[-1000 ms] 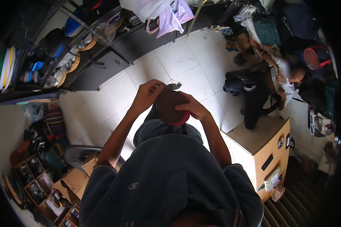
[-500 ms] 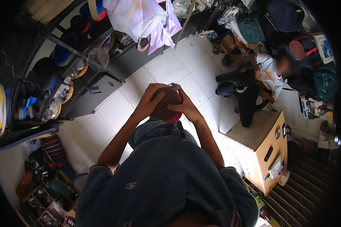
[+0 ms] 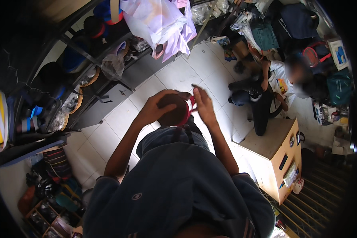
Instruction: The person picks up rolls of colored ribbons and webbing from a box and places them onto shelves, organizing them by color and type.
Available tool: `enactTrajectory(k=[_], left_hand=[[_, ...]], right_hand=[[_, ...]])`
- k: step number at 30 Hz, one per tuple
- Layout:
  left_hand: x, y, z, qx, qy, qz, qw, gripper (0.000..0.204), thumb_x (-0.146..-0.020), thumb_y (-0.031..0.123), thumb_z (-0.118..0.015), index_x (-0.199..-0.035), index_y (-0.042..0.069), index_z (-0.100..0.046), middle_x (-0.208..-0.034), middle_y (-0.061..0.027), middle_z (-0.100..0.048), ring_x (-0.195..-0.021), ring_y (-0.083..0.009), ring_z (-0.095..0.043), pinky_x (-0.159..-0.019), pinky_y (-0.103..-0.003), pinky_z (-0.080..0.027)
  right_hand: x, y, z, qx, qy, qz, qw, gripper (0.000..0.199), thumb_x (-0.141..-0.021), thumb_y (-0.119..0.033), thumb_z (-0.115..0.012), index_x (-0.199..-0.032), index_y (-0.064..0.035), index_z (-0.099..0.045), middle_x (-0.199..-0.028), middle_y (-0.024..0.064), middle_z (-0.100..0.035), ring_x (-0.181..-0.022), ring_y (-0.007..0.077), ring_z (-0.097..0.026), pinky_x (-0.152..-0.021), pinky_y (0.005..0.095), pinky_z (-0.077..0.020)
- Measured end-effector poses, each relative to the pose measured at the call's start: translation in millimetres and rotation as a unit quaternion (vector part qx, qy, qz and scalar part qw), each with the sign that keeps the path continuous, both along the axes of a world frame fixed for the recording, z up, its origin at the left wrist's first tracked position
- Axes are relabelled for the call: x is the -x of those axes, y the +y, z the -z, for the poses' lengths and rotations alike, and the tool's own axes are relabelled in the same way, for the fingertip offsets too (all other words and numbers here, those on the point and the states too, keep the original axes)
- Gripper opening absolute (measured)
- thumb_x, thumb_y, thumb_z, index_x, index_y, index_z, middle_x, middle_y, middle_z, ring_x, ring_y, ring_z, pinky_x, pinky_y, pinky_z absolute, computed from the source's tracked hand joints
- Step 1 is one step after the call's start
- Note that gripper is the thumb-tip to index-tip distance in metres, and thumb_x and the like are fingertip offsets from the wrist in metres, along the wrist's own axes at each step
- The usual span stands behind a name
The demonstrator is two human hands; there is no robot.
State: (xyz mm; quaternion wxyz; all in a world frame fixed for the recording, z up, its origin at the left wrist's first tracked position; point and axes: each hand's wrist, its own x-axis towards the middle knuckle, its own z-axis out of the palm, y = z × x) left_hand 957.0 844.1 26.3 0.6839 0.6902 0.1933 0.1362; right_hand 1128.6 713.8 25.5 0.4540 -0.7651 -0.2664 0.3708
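Note:
My left hand point(image 3: 150, 113) grips a round, dark maroon item point(image 3: 173, 111) with a bright red edge, held in front of my body. Its thumb lies across the flat face while the fingers wrap the far side. Whether it is a cap or a small pouch I cannot make out. My right hand point(image 3: 204, 106) is just off the item's right side, fingers bent together. A small dark tip point(image 3: 194, 85) sticks out beyond its fingertips; what it belongs to is hidden. Thin red strips point(image 3: 192, 104) show between the item and the right palm.
At the left, shelves hold caps and baskets point(image 3: 73, 109) of plastic-wrapped goods. Pale plastic bags point(image 3: 156, 23) hang at the top. A person point(image 3: 279, 81) sits at the right, behind a wooden cabinet point(image 3: 271, 152). White floor tiles point(image 3: 178, 73) lie beyond my hands.
My right hand has come off the item's face and moved right, away from its red edge. The left hand still holds the item, whose face is now more exposed.

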Motion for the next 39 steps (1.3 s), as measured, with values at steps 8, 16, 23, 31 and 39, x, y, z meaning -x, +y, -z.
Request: enactTrajectory(k=[8,16,23,31,39], left_hand=[[25.0,38.6,-8.9,-0.046,0.005,-0.051,0.998,0.041,-0.083,0.009,-0.067,-0.121,0.005,-0.054,-0.113,-0.009,-0.061,-0.106,-0.0174,-0.058,-0.093,-0.031,-0.045],[15.1,34.3,4.4,0.02,-0.047,-0.233,0.971,0.037,-0.086,0.01,-0.064,-0.121,0.005,-0.053,-0.113,-0.0101,-0.061,-0.107,-0.0186,-0.057,-0.093,-0.029,-0.043],[-15.5,19.8,23.8,0.116,-0.122,-0.436,0.884,0.04,-0.093,0.02,-0.057,-0.127,0.004,-0.046,-0.122,-0.0127,-0.053,-0.112,-0.0209,-0.051,-0.093,-0.031,-0.043],[-46.1,7.5,16.5,0.198,-0.107,-0.495,0.839,0.047,-0.095,0.031,-0.053,-0.133,0.008,-0.038,-0.132,-0.013,-0.042,-0.118,-0.0253,-0.046,-0.097,-0.036,-0.041],[-48.3,14.0,24.5,0.252,-0.152,-0.402,0.867,0.045,-0.095,0.03,-0.053,-0.133,0.011,-0.038,-0.13,-0.0109,-0.044,-0.118,-0.0233,-0.047,-0.094,-0.036,-0.045]], right_hand=[[-2.0,54.7,-26.5,-0.129,-0.195,-0.229,0.945,0.031,-0.084,-0.019,-0.067,-0.108,-0.0007,-0.059,-0.084,0.0159,-0.064,-0.078,0.0255,-0.064,-0.071,0.0339,-0.0501],[41.8,56.7,-13.2,-0.073,-0.112,-0.119,0.984,0.03,-0.092,-0.021,-0.056,-0.118,-0.0072,-0.055,-0.067,0.0147,-0.06,-0.061,0.024,-0.063,-0.057,0.0356,-0.0464],[69.2,51.2,22.5,-0.119,-0.179,-0.025,0.976,0.044,-0.097,-0.022,-0.045,-0.139,-0.009,-0.041,-0.096,0.0163,-0.047,-0.075,0.0281,-0.058,-0.071,0.0375,-0.0466],[89.8,51.2,2.3,-0.176,0.163,0.131,0.962,0.052,-0.097,-0.013,-0.045,-0.141,-0.0097,-0.018,-0.116,0.0156,-0.046,-0.087,0.0153,-0.056,-0.071,0.0259,-0.0485],[43.0,41.5,23.4,-0.113,0.203,0.082,0.969,0.061,-0.077,-0.005,-0.073,-0.121,0.0004,-0.031,-0.117,0.0155,-0.046,-0.106,0.0206,-0.05,-0.086,0.032,-0.0482]])
